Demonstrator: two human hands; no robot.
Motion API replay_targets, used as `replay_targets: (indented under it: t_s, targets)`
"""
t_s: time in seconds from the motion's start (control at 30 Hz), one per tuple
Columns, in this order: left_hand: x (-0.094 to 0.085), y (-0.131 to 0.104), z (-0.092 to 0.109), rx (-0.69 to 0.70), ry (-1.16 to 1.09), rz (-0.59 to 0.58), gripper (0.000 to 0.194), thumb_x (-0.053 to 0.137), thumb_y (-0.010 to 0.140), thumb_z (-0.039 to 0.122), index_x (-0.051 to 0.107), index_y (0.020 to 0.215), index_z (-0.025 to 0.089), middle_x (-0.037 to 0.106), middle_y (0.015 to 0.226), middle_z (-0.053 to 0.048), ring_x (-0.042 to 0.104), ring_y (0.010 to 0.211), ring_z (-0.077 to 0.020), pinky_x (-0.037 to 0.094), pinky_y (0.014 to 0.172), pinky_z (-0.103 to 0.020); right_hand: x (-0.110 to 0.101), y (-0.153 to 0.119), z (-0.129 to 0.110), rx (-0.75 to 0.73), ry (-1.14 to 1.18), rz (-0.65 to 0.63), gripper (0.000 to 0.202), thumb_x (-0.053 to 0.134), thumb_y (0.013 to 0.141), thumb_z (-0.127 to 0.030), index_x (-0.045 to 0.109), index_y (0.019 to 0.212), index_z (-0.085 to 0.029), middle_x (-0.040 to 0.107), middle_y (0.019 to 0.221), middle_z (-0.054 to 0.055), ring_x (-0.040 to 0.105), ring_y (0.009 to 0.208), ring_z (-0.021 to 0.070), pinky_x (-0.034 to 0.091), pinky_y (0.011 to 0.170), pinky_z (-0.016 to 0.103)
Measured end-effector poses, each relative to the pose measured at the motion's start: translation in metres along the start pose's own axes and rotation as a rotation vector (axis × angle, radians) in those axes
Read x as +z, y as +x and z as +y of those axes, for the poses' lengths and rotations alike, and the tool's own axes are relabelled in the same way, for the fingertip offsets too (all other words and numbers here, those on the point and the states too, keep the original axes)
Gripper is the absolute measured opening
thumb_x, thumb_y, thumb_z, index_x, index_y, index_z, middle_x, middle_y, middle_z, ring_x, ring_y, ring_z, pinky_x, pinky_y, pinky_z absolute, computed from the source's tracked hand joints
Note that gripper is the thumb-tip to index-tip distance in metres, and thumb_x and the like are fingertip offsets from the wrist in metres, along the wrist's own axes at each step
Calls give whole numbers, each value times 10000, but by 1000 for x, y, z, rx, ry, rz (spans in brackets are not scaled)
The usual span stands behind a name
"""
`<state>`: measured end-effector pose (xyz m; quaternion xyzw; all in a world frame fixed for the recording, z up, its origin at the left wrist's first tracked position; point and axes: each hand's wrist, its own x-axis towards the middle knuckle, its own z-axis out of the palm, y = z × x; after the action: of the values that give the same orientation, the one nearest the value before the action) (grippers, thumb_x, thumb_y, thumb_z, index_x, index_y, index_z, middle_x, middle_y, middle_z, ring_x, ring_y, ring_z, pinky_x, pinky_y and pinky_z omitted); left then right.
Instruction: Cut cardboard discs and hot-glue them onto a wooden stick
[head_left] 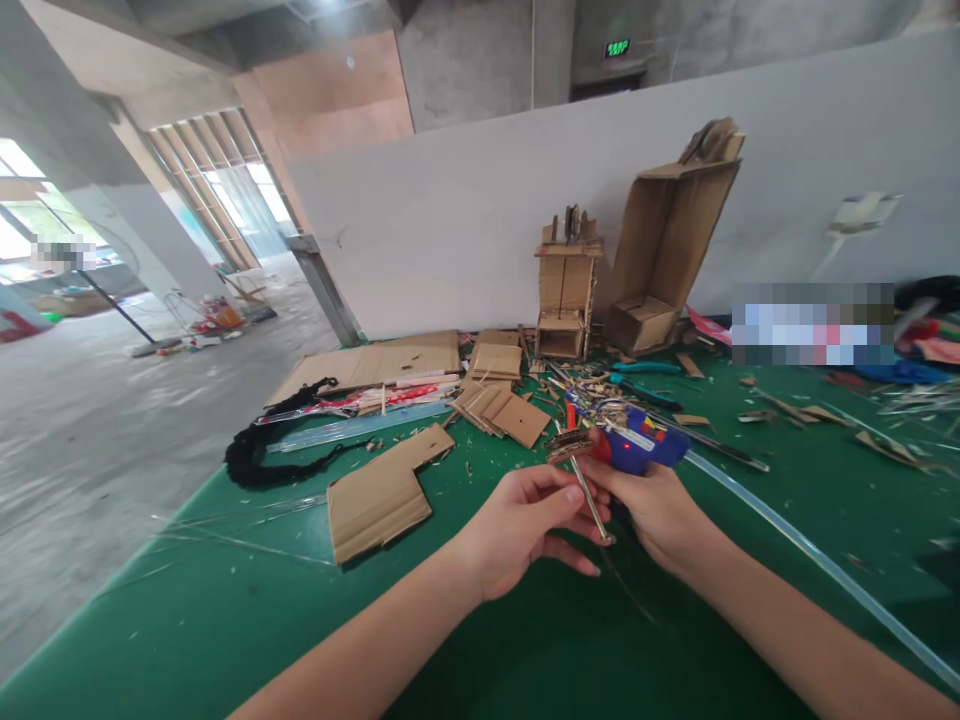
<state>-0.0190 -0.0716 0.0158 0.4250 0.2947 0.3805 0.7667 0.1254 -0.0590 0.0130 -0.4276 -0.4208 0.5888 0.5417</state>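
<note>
I am pinching a thin rod (589,495) between the thumb and fingers of my left hand (517,530); it is slanting over the green table (262,610), with a layered cardboard disc (568,446) sitting at its upper end. My right hand (660,515) is gripping a blue glue gun (636,442), whose red front is pointing towards the disc. I can't quite tell whether the nozzle is touching it, since my fingers and some blur are hiding the contact.

My fingers are crowding close to that front, so if the gun is hot, a small slip could be burning me. The rod is resting in a light pinch, so a nudge from the gun could be rolling it or tipping the disc askew. Too much glue could be running down the rod and sticking to my skin. The long clear glue stick (810,553) is trailing from the gun's back and could be swinging the gun off line if it catches. Loose scraps and tools are lying beyond my hands, near the cardboard squares (517,418); stray glue could be picking up bits.
</note>
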Motion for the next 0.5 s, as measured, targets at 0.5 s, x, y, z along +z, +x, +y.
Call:
replay_targets:
  t_s: [0.5]
  targets:
    - [-34, 14, 16, 240, 159, 458, 295, 725, 658, 389, 575, 734, 147, 512, 642, 28, 521, 580, -78, 404, 423, -154, -9, 2, -6, -257, -579, 29, 276, 609, 742, -487, 595, 704, -214, 523, 450, -35, 545, 431, 146, 459, 452, 269]
